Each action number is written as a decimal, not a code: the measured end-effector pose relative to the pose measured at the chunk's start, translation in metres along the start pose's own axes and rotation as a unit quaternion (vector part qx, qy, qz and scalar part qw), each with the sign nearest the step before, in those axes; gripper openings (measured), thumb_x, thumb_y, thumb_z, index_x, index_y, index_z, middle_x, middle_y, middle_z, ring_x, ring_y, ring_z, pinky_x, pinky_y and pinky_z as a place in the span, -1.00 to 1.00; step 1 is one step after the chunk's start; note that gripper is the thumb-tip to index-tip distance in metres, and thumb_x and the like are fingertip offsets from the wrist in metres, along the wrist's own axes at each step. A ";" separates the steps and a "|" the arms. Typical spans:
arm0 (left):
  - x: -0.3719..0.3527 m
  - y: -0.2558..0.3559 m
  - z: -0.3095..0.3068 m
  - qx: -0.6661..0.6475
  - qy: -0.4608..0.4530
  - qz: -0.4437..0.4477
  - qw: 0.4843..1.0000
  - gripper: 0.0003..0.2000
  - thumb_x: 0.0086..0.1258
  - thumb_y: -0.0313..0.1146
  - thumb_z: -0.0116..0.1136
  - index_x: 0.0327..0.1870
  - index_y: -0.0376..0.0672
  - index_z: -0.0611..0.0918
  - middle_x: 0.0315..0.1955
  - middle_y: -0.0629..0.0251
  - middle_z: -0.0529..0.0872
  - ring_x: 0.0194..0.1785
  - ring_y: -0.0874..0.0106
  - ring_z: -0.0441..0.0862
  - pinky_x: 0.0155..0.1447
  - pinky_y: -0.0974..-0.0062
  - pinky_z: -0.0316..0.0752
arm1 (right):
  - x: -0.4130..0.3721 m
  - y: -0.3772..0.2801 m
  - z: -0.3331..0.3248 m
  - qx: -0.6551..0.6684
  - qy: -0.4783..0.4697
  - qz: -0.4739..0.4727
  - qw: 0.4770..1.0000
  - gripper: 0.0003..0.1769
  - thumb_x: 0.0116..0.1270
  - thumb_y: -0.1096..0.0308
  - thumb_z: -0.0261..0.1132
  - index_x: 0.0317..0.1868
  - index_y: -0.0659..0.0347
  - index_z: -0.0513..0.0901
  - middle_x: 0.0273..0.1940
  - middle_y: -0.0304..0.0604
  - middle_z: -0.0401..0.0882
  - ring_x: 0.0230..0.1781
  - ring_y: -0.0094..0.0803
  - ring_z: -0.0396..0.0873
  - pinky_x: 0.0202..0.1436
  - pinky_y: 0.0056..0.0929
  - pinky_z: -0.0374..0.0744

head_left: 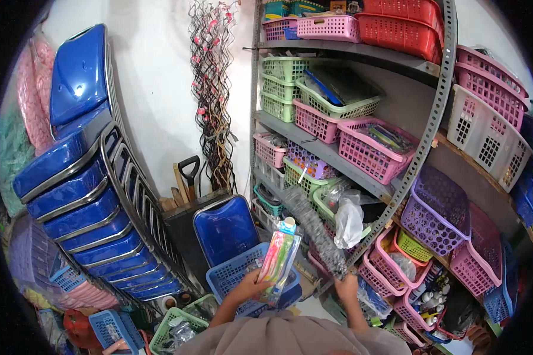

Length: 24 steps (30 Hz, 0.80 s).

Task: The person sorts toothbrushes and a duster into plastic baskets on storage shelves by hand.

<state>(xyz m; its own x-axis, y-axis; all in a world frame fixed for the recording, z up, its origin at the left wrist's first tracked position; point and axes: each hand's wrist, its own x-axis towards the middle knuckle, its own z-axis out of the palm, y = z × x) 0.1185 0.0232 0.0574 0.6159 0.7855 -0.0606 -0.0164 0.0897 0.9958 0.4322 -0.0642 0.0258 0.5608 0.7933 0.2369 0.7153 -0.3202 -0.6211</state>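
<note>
My left hand [247, 290] is closed round the lower left side of a colourful clear packet [279, 258]. Pink, yellow and green strips show through it, and its top is light blue; I cannot make out what kind of goods it holds. In my right hand [347, 289] is the lower end of a long, fluffy grey duster [320, 231], tilted up and to the left. Its upper part is smeared by motion and passes in front of the shelf baskets. Below and behind the packet stands a blue plastic basket [219, 284].
Metal shelving [361, 171] with pink, green and red baskets rises ahead to the right. Stacked blue chairs [95, 231] fill the left. A white plastic bag [349, 220] hangs from a shelf. A green basket [169, 331] stands low on the left, and a purple basket [435, 210] on the right.
</note>
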 end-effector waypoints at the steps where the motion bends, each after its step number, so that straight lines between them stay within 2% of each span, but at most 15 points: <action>1: 0.000 -0.001 0.002 -0.018 0.002 0.023 1.000 -0.60 0.25 -0.29 0.25 0.07 -0.22 0.48 -0.30 0.41 0.58 -0.30 0.65 0.48 -0.29 0.64 0.41 | -0.002 0.000 0.003 0.000 -0.004 0.001 1.000 -0.63 -0.03 0.28 0.37 -0.23 0.35 0.61 -0.36 0.21 0.61 -0.27 0.11 0.59 -0.19 -0.11 0.55; 3: -0.006 0.013 0.007 -0.046 0.018 0.020 0.999 -0.60 0.25 -0.29 0.25 0.07 -0.22 0.48 -0.29 0.41 0.57 -0.30 0.64 0.47 -0.27 0.64 0.40 | -0.004 -0.004 0.004 0.085 0.011 -0.013 0.996 -0.61 -0.02 0.30 0.36 -0.18 0.34 0.61 -0.34 0.20 0.61 -0.27 0.10 0.59 -0.18 -0.13 0.55; 4: -0.007 0.017 0.009 -0.073 0.032 0.019 0.997 -0.60 0.24 -0.30 0.25 0.07 -0.22 0.48 -0.29 0.41 0.57 -0.30 0.64 0.47 -0.25 0.63 0.40 | -0.005 -0.008 0.003 0.102 -0.020 -0.083 0.991 -0.57 -0.03 0.31 0.34 -0.12 0.34 0.59 -0.35 0.19 0.61 -0.28 0.10 0.58 -0.18 -0.13 0.55; 5: -0.003 0.007 0.003 -0.071 0.029 0.019 0.997 -0.60 0.24 -0.30 0.25 0.07 -0.22 0.48 -0.29 0.41 0.57 -0.30 0.64 0.47 -0.25 0.63 0.40 | -0.007 -0.011 0.000 0.103 -0.017 -0.081 0.991 -0.57 -0.03 0.31 0.34 -0.12 0.34 0.59 -0.35 0.19 0.61 -0.28 0.10 0.58 -0.18 -0.13 0.55; 7: 0.007 -0.018 -0.014 -0.015 0.004 -0.002 1.000 -0.52 0.26 -0.31 0.24 0.17 -0.25 0.42 -0.08 0.32 0.59 -0.05 0.54 0.51 0.01 0.57 0.40 | -0.008 -0.024 -0.011 -0.078 -0.079 -0.129 0.985 -0.55 -0.08 0.32 0.33 -0.11 0.29 0.59 -0.38 0.15 0.61 -0.30 0.08 0.59 -0.20 -0.12 0.55; 9: 0.009 -0.023 -0.016 -0.027 0.013 0.008 1.000 -0.54 0.26 -0.32 0.24 0.16 -0.25 0.43 -0.09 0.32 0.59 -0.06 0.54 0.51 0.01 0.57 0.40 | -0.003 -0.019 -0.004 -0.094 -0.072 -0.126 0.985 -0.51 -0.16 0.35 0.33 -0.09 0.21 0.59 -0.40 0.12 0.61 -0.33 0.07 0.59 -0.23 -0.11 0.56; 11: 0.007 -0.017 -0.011 -0.042 0.021 0.017 0.999 -0.55 0.25 -0.33 0.24 0.14 -0.26 0.44 -0.10 0.32 0.59 -0.06 0.54 0.51 0.02 0.56 0.40 | 0.001 -0.007 0.013 -0.117 -0.012 -0.034 0.992 -0.54 -0.20 0.32 0.38 -0.17 0.16 0.59 -0.46 0.05 0.60 -0.40 -0.02 0.60 -0.33 -0.13 0.55; 12: 0.004 -0.006 -0.008 -0.034 0.040 0.028 0.998 -0.58 0.24 -0.32 0.25 0.09 -0.25 0.47 -0.16 0.35 0.60 -0.16 0.57 0.50 -0.08 0.58 0.41 | 0.000 -0.014 0.008 -0.118 -0.011 -0.034 0.992 -0.54 -0.20 0.32 0.38 -0.17 0.16 0.59 -0.46 0.05 0.60 -0.40 -0.02 0.60 -0.33 -0.13 0.55; 14: 0.004 0.000 -0.007 -0.028 0.058 0.036 0.997 -0.61 0.23 -0.32 0.26 0.04 -0.24 0.50 -0.22 0.37 0.60 -0.25 0.60 0.49 -0.17 0.59 0.42 | -0.005 -0.029 -0.004 -0.116 -0.079 -0.087 0.986 -0.49 -0.20 0.33 0.35 -0.10 0.14 0.59 -0.40 0.12 0.61 -0.34 0.04 0.60 -0.24 -0.11 0.57; 16: 0.007 -0.006 -0.013 -0.009 0.058 -0.058 0.997 -0.62 0.23 -0.34 0.24 0.05 -0.25 0.50 -0.22 0.37 0.60 -0.22 0.59 0.49 -0.15 0.59 0.42 | -0.007 -0.034 -0.012 -0.126 -0.094 -0.128 0.979 -0.51 -0.20 0.31 0.36 -0.12 0.15 0.60 -0.42 0.12 0.60 -0.35 0.04 0.60 -0.25 -0.11 0.57; 17: 0.007 -0.007 -0.013 -0.009 0.058 -0.061 0.996 -0.62 0.23 -0.34 0.24 0.05 -0.25 0.50 -0.22 0.37 0.60 -0.22 0.59 0.49 -0.15 0.59 0.42 | -0.009 -0.035 -0.013 -0.135 -0.105 -0.172 0.970 -0.53 -0.19 0.28 0.36 -0.15 0.15 0.60 -0.44 0.12 0.60 -0.35 0.03 0.61 -0.26 -0.11 0.57; 19: 0.008 -0.009 -0.010 -0.031 0.048 0.024 0.998 -0.62 0.23 -0.36 0.23 0.06 -0.26 0.49 -0.22 0.37 0.61 -0.20 0.59 0.51 -0.13 0.59 0.43 | -0.005 -0.022 0.004 -0.136 -0.102 -0.134 0.976 -0.55 -0.21 0.29 0.37 -0.18 0.15 0.62 -0.46 0.11 0.60 -0.37 0.03 0.60 -0.27 -0.11 0.57; 21: 0.007 -0.007 -0.006 -0.039 0.041 0.039 0.998 -0.61 0.22 -0.35 0.24 0.05 -0.26 0.50 -0.22 0.36 0.62 -0.21 0.58 0.52 -0.13 0.58 0.43 | -0.005 -0.011 0.020 -0.076 -0.039 -0.046 0.995 -0.56 -0.25 0.30 0.37 -0.21 0.11 0.64 -0.46 0.09 0.59 -0.37 0.04 0.60 -0.29 -0.11 0.57; 22: 0.004 -0.001 -0.004 -0.047 0.046 0.045 0.997 -0.62 0.22 -0.35 0.24 0.05 -0.26 0.50 -0.21 0.36 0.61 -0.20 0.58 0.52 -0.12 0.59 0.43 | -0.007 -0.011 0.018 -0.077 -0.040 -0.048 0.995 -0.56 -0.25 0.30 0.37 -0.21 0.11 0.64 -0.46 0.09 0.59 -0.37 0.04 0.60 -0.29 -0.11 0.57; 24: 0.004 -0.008 -0.008 -0.055 0.052 0.050 0.996 -0.62 0.23 -0.35 0.23 0.05 -0.26 0.50 -0.21 0.36 0.61 -0.19 0.59 0.51 -0.11 0.59 0.42 | -0.013 -0.036 -0.003 -0.087 -0.080 -0.196 0.974 -0.60 -0.23 0.31 0.36 -0.26 0.18 0.63 -0.46 0.13 0.58 -0.37 0.07 0.59 -0.30 -0.10 0.56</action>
<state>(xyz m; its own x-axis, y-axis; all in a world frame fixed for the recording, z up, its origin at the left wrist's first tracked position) 0.1148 0.0306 0.0484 0.5227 0.8521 0.0257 -0.1624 0.0699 0.9842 0.4011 -0.0645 0.0474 0.1693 0.9382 0.3020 0.9291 -0.0497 -0.3666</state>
